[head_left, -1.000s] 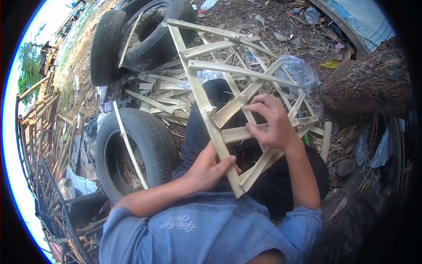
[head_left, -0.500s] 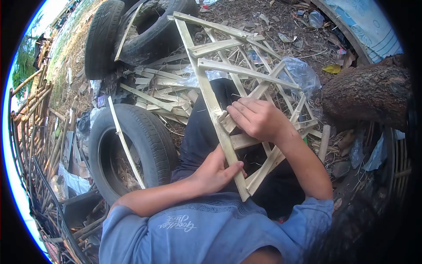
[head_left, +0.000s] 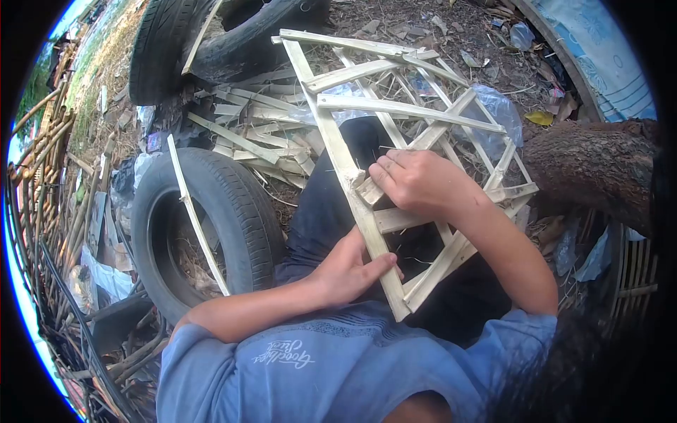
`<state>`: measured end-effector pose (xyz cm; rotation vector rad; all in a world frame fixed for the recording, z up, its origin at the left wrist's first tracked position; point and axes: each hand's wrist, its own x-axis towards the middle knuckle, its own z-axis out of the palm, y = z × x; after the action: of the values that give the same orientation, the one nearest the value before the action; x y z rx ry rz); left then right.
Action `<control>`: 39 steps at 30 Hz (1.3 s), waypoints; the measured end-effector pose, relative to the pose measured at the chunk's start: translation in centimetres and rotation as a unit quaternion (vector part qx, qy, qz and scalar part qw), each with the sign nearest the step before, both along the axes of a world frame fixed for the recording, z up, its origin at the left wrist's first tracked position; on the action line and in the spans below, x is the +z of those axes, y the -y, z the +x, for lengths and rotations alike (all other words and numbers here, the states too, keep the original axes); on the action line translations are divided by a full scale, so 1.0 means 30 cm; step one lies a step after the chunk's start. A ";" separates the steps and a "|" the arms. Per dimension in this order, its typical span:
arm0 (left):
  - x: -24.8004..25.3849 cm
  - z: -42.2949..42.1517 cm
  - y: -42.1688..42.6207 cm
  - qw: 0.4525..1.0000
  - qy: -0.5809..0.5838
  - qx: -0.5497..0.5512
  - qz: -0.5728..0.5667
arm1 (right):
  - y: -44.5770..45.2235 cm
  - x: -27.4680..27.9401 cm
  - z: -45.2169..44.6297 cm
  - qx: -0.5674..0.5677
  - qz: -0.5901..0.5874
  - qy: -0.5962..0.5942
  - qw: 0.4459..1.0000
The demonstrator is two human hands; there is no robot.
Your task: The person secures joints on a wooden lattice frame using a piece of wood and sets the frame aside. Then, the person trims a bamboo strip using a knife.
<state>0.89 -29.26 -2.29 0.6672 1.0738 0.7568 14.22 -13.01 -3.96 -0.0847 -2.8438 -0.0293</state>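
A lattice frame of pale bamboo slats (head_left: 331,144) leans across my lap, its crossing strips fixed to one long slat on the left. My left hand (head_left: 355,268) is closed around the lower part of that long slat, the thumb lying over its face. Higher up, my right hand (head_left: 417,182) has its fingers curled and pressed together on a diagonal slat (head_left: 434,134), close to where it meets the long one. A splintered, frayed spot (head_left: 356,175) shows at that joint. A thin sliver sticks out by the right fingertips; the fingers hide what else is there.
A tyre (head_left: 243,211) with a loose bamboo strip (head_left: 190,201) across it lies at left; more tyres (head_left: 159,53) stand behind. Cut slats (head_left: 264,144) are heaped beyond my knee. A thick log (head_left: 592,166) lies right, beside plastic bags (head_left: 497,116). Poles (head_left: 42,169) line the far left.
My right hand and forearm have shifted slightly right and up, and the frame's right side has swung outward a little. My left hand keeps its hold. The camera view has shifted slightly.
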 end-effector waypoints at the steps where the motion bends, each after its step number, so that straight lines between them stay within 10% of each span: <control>1: -0.004 -0.005 0.001 1.000 0.009 -0.001 -0.005 | -0.002 -0.002 -0.002 0.000 0.002 -0.004 1.000; 16: -0.022 -0.060 -0.010 0.996 -0.070 -0.062 0.012 | 0.000 0.002 -0.033 0.002 -0.017 0.054 0.998; 20: 0.175 -0.166 -0.129 0.842 -0.519 -0.143 0.030 | 0.008 -0.005 -0.025 -0.002 -0.016 0.062 0.998; 21: 0.167 -0.193 -0.141 0.773 -0.591 -0.123 0.194 | 0.012 -0.009 -0.023 -0.009 -0.018 0.063 0.998; 25: 0.136 -0.203 -0.251 0.589 -0.660 -0.176 0.432 | 0.012 -0.028 -0.033 -0.008 -0.054 0.071 0.996; 39: 0.049 0.116 -0.420 0.422 -0.681 -0.518 0.301 | 0.121 -0.136 0.201 -0.185 -0.143 -0.121 0.965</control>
<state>4.37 -16.67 -0.82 2.5327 1.3545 -0.8975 20.26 -16.63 -8.03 -0.6335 -2.5296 0.2916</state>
